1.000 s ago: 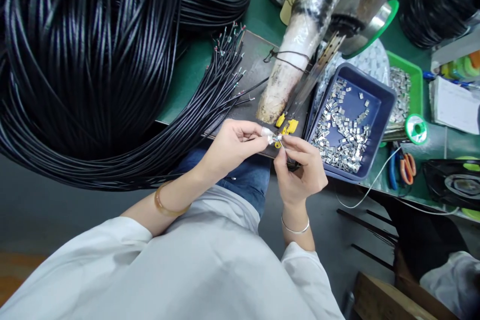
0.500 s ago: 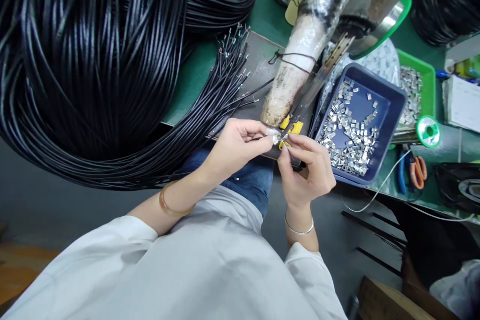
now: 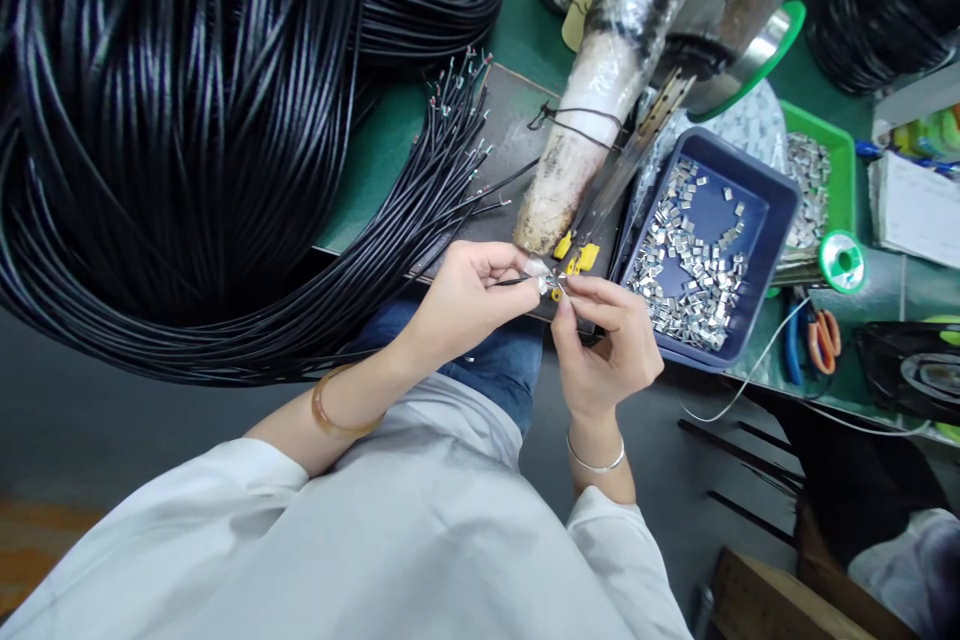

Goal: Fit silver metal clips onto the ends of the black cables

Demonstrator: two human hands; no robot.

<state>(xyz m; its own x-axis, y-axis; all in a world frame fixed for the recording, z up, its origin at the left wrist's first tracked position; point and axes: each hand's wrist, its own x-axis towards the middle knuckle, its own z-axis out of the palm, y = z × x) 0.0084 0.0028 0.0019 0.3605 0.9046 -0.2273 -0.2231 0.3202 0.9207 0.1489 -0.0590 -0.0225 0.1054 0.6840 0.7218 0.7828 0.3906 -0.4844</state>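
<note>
My left hand (image 3: 471,296) pinches the end of a thin black cable (image 3: 512,281) between thumb and fingertips, with something white at the fingertips. My right hand (image 3: 611,335) is closed in a pinch on a small silvery piece (image 3: 562,287), too fine to name. Both sets of fingertips nearly meet below the dark lower end of a slanted metal bar (image 3: 611,185). Beside them, yellow pieces (image 3: 587,257) sit on a dark board (image 3: 501,120). Left of the board, many black cables (image 3: 442,160) lie with stripped ends showing coloured wires.
A blue bin (image 3: 765,265) of small metal shells stands to the right, with a green bin (image 3: 846,170) behind it. A wrapped tube (image 3: 574,125) slants over the board. Orange-and-blue-handled pliers (image 3: 823,340) and a green-rimmed spool (image 3: 841,262) lie further right.
The whole view has shifted slightly, so the bench things appear a little further left. Both hands keep their pinches at almost the same spot, with only small fingertip movement.
</note>
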